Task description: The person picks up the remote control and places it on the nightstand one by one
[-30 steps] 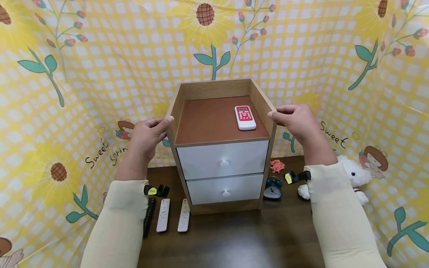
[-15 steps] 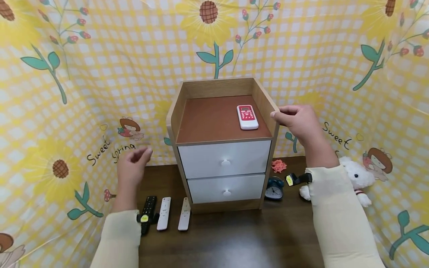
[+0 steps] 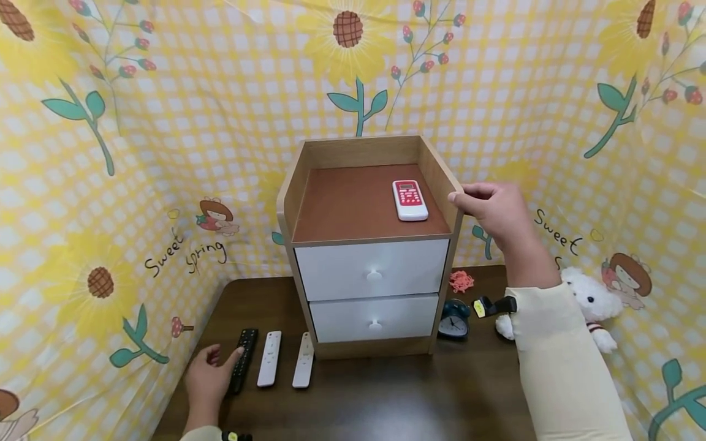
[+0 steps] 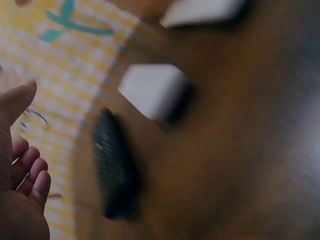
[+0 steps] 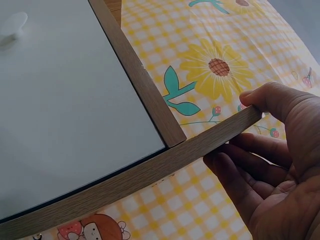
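— Where are your hands right now?

— My right hand point(image 3: 493, 211) is up at the small two-drawer cabinet point(image 3: 369, 269), on the top right rim of its wooden side wall. The right wrist view shows it best: my thumb lies over the top edge of the panel and my fingers point(image 5: 250, 172) curl beneath and behind it, so I'm clamped on that rim. My left hand point(image 3: 206, 380) is low over the dark wooden table point(image 3: 397, 398), just at the near end of the black remote point(image 3: 242, 361).

— Are you holding that remote?

— No. My fingers are loosely spread and relaxed, the fingertips right beside it; from the head view they seem to touch its edge, but I cannot tell for sure. The left wrist view is blurred — the black remote shows as a dark shape beside my open palm point(image 4: 20, 200).

— What else lies about?

— Two white remotes point(image 3: 287, 366) lie side by side just right of the black one, in front of the cabinet's left corner. On the cabinet's brown top sits a red-and-white remote point(image 3: 410, 199), near the right wall and close to my right thumb. Both white drawers are closed. To the cabinet's right stand a small dark alarm clock point(image 3: 454, 320), an orange tangle of rubber bands point(image 3: 461, 281) behind it, and a white plush toy point(image 3: 587, 300) beyond my sleeve. A yellow sunflower cloth point(image 3: 138, 153) hangs all around.
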A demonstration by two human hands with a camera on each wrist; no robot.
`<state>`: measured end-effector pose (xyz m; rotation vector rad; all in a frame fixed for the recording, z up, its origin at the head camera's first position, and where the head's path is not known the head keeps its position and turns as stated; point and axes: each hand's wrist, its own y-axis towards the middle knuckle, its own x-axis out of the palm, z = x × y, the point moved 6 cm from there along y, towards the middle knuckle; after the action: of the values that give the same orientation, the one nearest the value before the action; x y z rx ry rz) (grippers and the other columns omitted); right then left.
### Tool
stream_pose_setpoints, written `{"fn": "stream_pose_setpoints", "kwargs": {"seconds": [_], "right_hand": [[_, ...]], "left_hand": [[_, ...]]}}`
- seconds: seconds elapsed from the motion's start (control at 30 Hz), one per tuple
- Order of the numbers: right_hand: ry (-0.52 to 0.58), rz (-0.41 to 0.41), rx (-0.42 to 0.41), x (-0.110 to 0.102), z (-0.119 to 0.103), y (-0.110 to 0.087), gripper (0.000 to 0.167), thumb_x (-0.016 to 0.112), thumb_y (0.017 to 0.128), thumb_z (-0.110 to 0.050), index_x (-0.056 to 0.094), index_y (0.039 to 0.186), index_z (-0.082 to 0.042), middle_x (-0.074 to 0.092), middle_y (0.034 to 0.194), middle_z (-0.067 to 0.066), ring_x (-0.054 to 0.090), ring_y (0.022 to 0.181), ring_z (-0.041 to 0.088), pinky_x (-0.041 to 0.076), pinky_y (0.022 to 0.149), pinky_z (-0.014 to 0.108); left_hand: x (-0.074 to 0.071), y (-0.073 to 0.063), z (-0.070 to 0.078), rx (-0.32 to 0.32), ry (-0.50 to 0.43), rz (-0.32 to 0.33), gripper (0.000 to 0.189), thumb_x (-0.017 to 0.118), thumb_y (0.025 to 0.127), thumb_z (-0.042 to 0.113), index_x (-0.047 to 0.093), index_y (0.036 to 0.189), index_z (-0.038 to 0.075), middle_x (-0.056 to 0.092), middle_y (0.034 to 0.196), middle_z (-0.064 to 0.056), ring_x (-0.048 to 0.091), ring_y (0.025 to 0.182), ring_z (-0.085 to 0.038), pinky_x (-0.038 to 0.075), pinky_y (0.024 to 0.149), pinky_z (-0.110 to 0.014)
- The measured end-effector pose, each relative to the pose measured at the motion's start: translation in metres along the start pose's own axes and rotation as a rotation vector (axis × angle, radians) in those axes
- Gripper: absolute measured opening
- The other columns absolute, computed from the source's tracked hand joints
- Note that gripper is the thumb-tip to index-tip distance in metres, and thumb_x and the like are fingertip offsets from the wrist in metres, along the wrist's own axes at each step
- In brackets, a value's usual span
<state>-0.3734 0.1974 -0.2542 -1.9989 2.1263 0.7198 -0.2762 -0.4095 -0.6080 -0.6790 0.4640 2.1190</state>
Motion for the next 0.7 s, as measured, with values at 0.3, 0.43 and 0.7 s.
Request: {"fn": "stream_pose_setpoints", "kwargs": {"seconds": [0.3, 0.43, 0.7], "right_hand": [[0.014, 0.016, -0.026, 0.001, -0.006, 0.003, 0.045, 0.082, 0.097, -0.034, 0.079, 0.131, -0.004, 0.08, 0.105, -0.005, 0.071, 0.091, 0.001, 0.051, 0.09, 0.03], [0.01, 0.027, -0.038, 0.001, -0.005, 0.003, 0.043, 0.082, 0.097, -0.032, 0.08, 0.13, -0.004, 0.08, 0.102, -0.006, 0.07, 0.09, 0.003, 0.051, 0.088, 0.029], [0.003, 0.057, -0.044, -0.003, 0.002, 0.001, 0.043, 0.082, 0.097, -0.034, 0.08, 0.13, -0.005, 0.081, 0.105, -0.001, 0.068, 0.091, 0.005, 0.05, 0.086, 0.03]], "left_hand": [[0.013, -0.017, -0.041, -0.05, 0.072, 0.067, 0.079, 0.085, 0.093, 0.042, 0.058, 0.139, -0.017, 0.062, 0.133, -0.039, 0.063, 0.12, -0.054, 0.05, 0.105, -0.066], [0.016, -0.024, -0.047, -0.054, 0.115, 0.057, 0.083, 0.087, 0.091, 0.041, 0.056, 0.138, -0.02, 0.061, 0.13, -0.042, 0.062, 0.118, -0.055, 0.048, 0.105, -0.066], [0.023, -0.029, -0.044, -0.002, 0.197, 0.025, 0.077, 0.087, 0.089, 0.038, 0.059, 0.134, -0.018, 0.066, 0.121, -0.04, 0.065, 0.112, -0.052, 0.046, 0.1, -0.063]]}}
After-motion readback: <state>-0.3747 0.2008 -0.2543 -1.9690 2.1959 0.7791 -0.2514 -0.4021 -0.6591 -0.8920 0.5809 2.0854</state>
